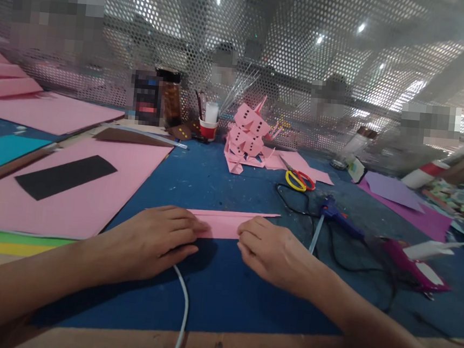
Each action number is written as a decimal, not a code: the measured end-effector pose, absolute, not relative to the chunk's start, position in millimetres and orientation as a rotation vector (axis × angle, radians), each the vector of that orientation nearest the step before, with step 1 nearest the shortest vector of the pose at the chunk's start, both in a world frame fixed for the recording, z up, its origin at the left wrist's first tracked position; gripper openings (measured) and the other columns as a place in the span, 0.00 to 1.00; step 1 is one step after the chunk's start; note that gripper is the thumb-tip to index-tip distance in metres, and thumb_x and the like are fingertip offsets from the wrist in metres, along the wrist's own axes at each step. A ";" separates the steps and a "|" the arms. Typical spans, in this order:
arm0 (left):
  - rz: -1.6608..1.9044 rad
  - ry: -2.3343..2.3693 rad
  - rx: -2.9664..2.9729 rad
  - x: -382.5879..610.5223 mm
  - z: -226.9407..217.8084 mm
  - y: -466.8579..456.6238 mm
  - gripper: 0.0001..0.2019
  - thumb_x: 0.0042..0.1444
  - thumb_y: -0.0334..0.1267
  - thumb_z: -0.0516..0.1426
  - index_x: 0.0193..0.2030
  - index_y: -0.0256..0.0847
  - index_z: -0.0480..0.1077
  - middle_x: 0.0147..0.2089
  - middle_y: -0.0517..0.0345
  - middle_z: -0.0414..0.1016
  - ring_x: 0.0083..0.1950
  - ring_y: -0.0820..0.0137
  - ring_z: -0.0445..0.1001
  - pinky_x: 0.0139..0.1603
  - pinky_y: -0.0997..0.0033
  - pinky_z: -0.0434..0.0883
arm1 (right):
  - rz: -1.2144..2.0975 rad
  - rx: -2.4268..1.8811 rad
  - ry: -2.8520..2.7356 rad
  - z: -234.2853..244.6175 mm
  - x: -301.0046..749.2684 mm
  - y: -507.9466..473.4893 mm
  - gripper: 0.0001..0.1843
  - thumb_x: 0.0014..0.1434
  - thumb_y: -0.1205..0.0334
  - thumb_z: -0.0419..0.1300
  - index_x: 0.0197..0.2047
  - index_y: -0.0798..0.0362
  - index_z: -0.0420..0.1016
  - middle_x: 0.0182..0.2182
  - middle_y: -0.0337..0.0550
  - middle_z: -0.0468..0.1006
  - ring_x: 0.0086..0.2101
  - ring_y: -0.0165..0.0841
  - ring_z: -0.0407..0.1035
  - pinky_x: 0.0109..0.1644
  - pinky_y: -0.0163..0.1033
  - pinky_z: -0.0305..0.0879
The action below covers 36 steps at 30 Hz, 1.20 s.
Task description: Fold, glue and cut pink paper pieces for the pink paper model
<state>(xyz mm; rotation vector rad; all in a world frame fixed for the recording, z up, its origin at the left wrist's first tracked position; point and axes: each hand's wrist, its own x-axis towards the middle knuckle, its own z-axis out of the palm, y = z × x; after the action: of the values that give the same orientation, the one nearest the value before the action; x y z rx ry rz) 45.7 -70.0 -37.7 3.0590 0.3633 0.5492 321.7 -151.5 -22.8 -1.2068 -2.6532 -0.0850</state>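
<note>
A narrow strip of pink paper point(223, 226) lies across the blue tabletop in front of me, its far edge folded or rolled into a thin band. My left hand point(159, 238) presses on its left part, fingers bent and closed over the paper. At the right part, my right hand point(268, 247) grips the near edge with curled fingers. The thumbs and the paper's underside are partly hidden. Beyond the strip stands a pink paper model ship point(247, 135) with black squares on its sails. Yellow-and-red scissors point(300, 180) lie to its right.
A blue glue gun point(342, 217) with its cord rests right of my hands, near a magenta power strip point(416, 268). Large pink sheets point(133, 187) and a black paper piece point(66, 177) lie left. A red-and-white cup point(208, 129) stands before the perforated metal screen point(292, 44).
</note>
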 end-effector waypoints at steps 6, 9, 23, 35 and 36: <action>0.551 0.344 3.061 43.9 -37.3 -68.6 0.15 0.65 0.34 0.55 0.58 0.41 0.71 0.55 0.54 0.78 0.56 0.65 0.74 0.58 0.63 0.73 | -0.101 -1.193 -2.639 -23.6 322.7 -150.3 0.08 0.67 0.68 0.51 0.40 0.56 0.72 0.39 0.48 0.76 0.43 0.36 0.69 0.47 0.42 0.67; 0.545 0.361 3.029 41.9 -37.0 -67.5 0.14 0.65 0.34 0.55 0.57 0.42 0.71 0.56 0.55 0.78 0.56 0.66 0.75 0.58 0.64 0.72 | -0.082 -1.205 -2.628 -23.5 321.7 -150.4 0.08 0.66 0.69 0.51 0.40 0.56 0.72 0.39 0.47 0.76 0.43 0.37 0.69 0.47 0.42 0.66; 0.582 0.921 2.727 79.4 -30.3 -75.2 0.03 0.59 0.34 0.56 0.36 0.41 0.71 0.36 0.58 0.75 0.38 0.65 0.73 0.39 0.66 0.67 | 0.085 -1.695 -2.246 -21.3 293.9 -139.3 0.08 0.61 0.58 0.59 0.33 0.51 0.69 0.34 0.40 0.74 0.36 0.33 0.67 0.37 0.37 0.58; 0.474 1.004 2.854 97.6 -33.1 -77.4 0.03 0.58 0.31 0.55 0.34 0.39 0.68 0.36 0.53 0.72 0.41 0.62 0.70 0.44 0.63 0.67 | -0.099 -1.811 -2.200 -36.6 276.2 -133.5 0.07 0.56 0.60 0.57 0.29 0.50 0.64 0.33 0.40 0.71 0.37 0.36 0.64 0.38 0.41 0.53; 0.465 1.011 2.860 97.8 -33.4 -77.4 0.02 0.58 0.32 0.55 0.34 0.39 0.68 0.37 0.53 0.72 0.41 0.62 0.70 0.44 0.63 0.67 | -0.083 -1.818 -2.206 -36.2 276.4 -133.1 0.06 0.56 0.60 0.56 0.29 0.50 0.64 0.33 0.40 0.71 0.37 0.36 0.64 0.39 0.41 0.53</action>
<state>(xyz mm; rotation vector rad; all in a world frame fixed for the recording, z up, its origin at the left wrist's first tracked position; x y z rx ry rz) 97.8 -77.4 -33.4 2.8605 1.0109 0.4646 276.4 -133.1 -36.2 -1.8177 -2.2062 -0.0829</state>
